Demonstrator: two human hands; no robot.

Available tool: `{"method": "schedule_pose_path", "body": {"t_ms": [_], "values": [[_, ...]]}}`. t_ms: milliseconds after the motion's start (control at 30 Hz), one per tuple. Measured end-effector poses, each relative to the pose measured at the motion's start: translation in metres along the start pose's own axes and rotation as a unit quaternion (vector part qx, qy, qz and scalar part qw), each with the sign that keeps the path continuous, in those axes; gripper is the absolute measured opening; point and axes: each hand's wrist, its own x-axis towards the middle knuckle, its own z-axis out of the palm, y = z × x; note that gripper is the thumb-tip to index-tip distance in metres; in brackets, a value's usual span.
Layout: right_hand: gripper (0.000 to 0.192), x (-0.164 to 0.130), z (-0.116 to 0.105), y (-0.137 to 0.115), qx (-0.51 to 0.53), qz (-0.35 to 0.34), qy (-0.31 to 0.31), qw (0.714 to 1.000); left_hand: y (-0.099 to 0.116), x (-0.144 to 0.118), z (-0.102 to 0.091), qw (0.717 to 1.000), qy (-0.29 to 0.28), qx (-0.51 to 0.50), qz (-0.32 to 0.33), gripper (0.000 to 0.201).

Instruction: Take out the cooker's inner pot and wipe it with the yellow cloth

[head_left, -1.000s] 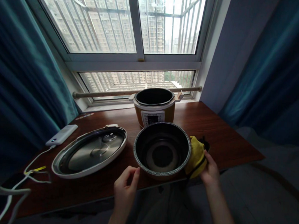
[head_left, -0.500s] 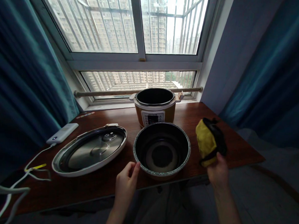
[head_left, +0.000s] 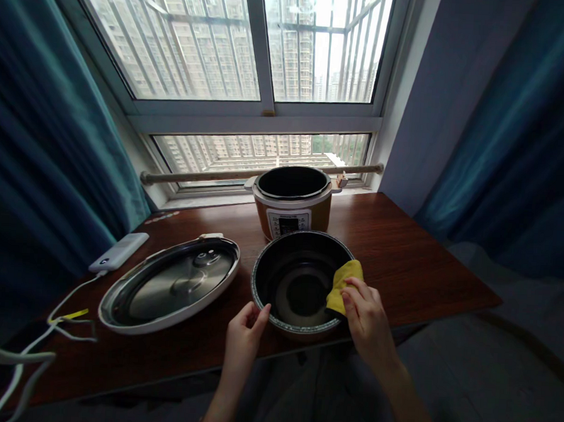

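A dark, round inner pot [head_left: 301,294] with a speckled rim stands near the front edge of the table. My left hand [head_left: 246,329] pinches its rim at the lower left between thumb and fingers. In my right hand [head_left: 366,316] is a yellow cloth [head_left: 344,283], bunched over the pot's right rim and reaching a little inside. Directly behind the pot sits the rice cooker body [head_left: 294,202], brown and white, uncovered, with a control panel facing me.
An oval lid [head_left: 178,287] lies inner side up on the wooden table [head_left: 394,242], left of the pot. Farther left are a white power bank [head_left: 119,251] and white cables [head_left: 39,340]. Behind the table is a window [head_left: 268,119] with a horizontal pole [head_left: 208,175] across it.
My right hand has brought the cloth leftward from beside the pot onto its right rim. The cloth now looks bunched smaller. My left hand stays at the rim.
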Motion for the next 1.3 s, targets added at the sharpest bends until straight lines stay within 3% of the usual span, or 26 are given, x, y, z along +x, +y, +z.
{"method": "schedule_pose_path", "body": {"t_ms": [1300], "values": [[0.030, -0.0015, -0.0003, -0.0028, 0.011, 0.009, 0.001, 1.000, 0.0006, -0.0012, 0.0008, 1.000, -0.003, -0.006, -0.010, 0.033]]}}
